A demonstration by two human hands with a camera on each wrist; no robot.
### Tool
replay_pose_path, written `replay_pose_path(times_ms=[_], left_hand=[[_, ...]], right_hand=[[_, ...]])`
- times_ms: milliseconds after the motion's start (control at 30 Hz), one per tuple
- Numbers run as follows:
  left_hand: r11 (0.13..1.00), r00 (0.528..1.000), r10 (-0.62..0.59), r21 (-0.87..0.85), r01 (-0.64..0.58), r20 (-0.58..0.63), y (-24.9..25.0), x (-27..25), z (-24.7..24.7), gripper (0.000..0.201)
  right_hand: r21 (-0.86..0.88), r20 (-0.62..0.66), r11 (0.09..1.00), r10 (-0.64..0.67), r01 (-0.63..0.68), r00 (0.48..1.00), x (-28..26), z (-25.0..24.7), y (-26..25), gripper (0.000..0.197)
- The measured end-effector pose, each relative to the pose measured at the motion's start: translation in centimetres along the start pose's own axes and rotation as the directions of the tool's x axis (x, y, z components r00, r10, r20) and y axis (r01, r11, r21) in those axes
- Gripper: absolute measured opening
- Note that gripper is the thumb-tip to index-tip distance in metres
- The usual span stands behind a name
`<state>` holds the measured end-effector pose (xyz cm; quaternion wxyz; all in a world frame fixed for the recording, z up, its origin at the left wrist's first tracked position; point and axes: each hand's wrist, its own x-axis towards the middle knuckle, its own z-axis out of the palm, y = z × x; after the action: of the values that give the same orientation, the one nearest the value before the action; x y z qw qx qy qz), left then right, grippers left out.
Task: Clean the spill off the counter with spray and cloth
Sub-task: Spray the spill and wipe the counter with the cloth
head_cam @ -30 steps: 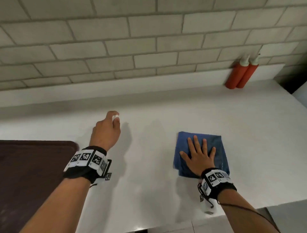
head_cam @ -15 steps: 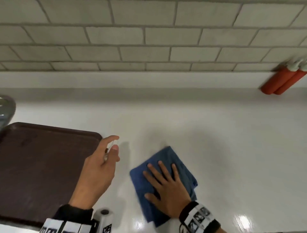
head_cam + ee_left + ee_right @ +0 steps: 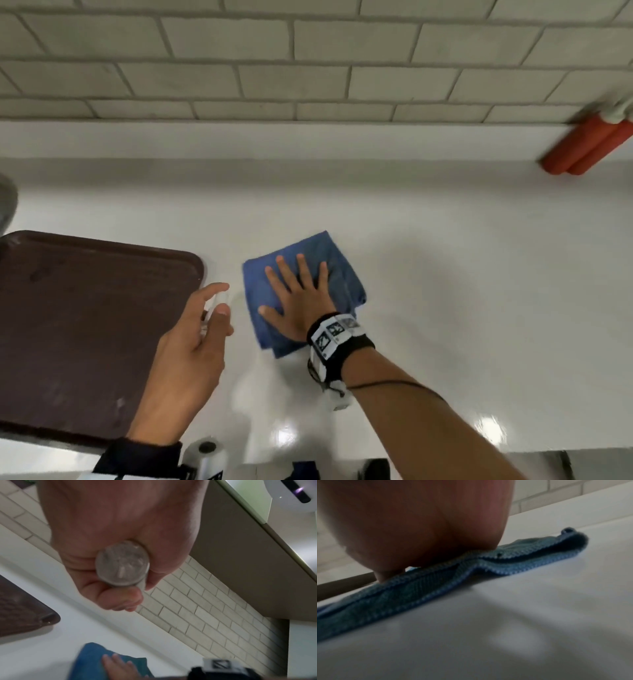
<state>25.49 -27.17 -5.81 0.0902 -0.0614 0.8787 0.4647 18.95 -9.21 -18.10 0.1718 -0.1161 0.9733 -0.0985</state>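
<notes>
A folded blue cloth [image 3: 339, 270] lies on the white counter [image 3: 462, 281], and my right hand [image 3: 298, 294] presses flat on it with fingers spread. The right wrist view shows the cloth's [image 3: 518, 562] layered edge under my palm. Just left of the cloth, my left hand [image 3: 202, 329] grips a small clear spray bottle [image 3: 214, 305] held above the counter. In the left wrist view the bottle's round base [image 3: 122, 563] sits in my curled fingers, with the cloth [image 3: 91, 660] below. I cannot make out a spill on the counter.
A dark brown tray [image 3: 85, 325] sits on the counter at the left, close to my left hand. Two red bottles [image 3: 589, 147] stand against the tiled wall [image 3: 308, 58] at the far right. A grey round object [image 3: 7, 202] shows at the left edge.
My right hand has slid the cloth leftward and then back away from me. My left hand with the bottle has drawn nearer to me, beside the tray. The head view has shifted left.
</notes>
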Motion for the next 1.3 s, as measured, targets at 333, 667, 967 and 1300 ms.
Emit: replay_pose_path(times_ms=[333, 667, 967, 1300], left_hand=[[0.992, 0.98, 0.123, -0.023, -0.121, 0.157, 6.8, 0.5, 9.4, 0.032], [0.991, 0.983, 0.134, -0.028, -0.132, 0.124, 14.1, -3.2, 17.8, 0.032], [0.998, 0.998, 0.06, -0.038, -0.059, 0.037, 14.7, -3.7, 18.1, 0.032], [0.994, 0.989, -0.107, -0.018, 0.105, -0.098, 7.1, -0.9, 9.0, 0.036]], right_hand=[[0.075, -0.13, 0.962, 0.269, -0.261, 0.954, -16.5, 2.8, 15.2, 0.074], [0.212, 0.016, 0.752, 0.636, -0.624, 0.772, -16.2, -3.7, 36.6, 0.079], [-0.001, -0.008, 0.999, 0.036, -0.036, 0.999, -13.6, 0.3, 21.8, 0.082], [-0.025, 0.08, 0.977, 0.212, -0.211, 0.974, -1.0, -5.6, 23.2, 0.08]])
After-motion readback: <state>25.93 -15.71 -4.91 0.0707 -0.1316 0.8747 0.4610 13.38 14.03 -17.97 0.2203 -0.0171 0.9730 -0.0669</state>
